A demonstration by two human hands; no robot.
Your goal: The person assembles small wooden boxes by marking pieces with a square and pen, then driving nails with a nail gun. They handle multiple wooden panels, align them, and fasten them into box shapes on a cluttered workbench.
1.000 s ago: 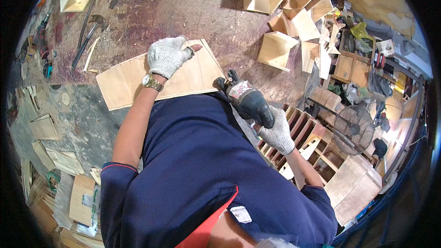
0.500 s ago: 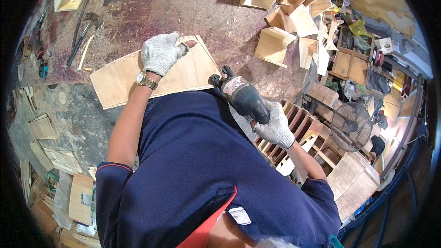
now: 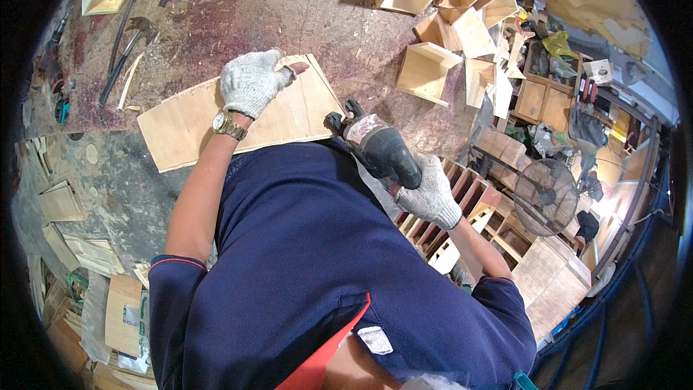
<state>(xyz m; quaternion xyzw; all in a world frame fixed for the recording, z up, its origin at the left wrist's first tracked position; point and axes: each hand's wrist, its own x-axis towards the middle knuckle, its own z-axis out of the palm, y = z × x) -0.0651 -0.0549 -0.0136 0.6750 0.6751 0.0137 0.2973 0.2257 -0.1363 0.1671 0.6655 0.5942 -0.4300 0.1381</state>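
Note:
A pale wooden board lies slanted across the table's near edge, right against my body. My gloved left hand grips it from above near the far edge, thumb stretched to the right along the wood. In my gloved right hand is a dark handheld power tool with a worn pale-and-red label. Its front end meets the board's right near corner; the bit or blade there cannot be made out. My fingers wrap the tool's rear end and are partly hidden.
Several open wooden boxes stand at the far right of the worn table. A hammer and a drill lie at the left. To my right are a fan and a slatted wooden unit. Wood pieces lie at lower left.
The view has shifted slightly, moving the surroundings a little leftward. Both hands keep their holds on the board and the power tool, with the tool still at the board's right corner.

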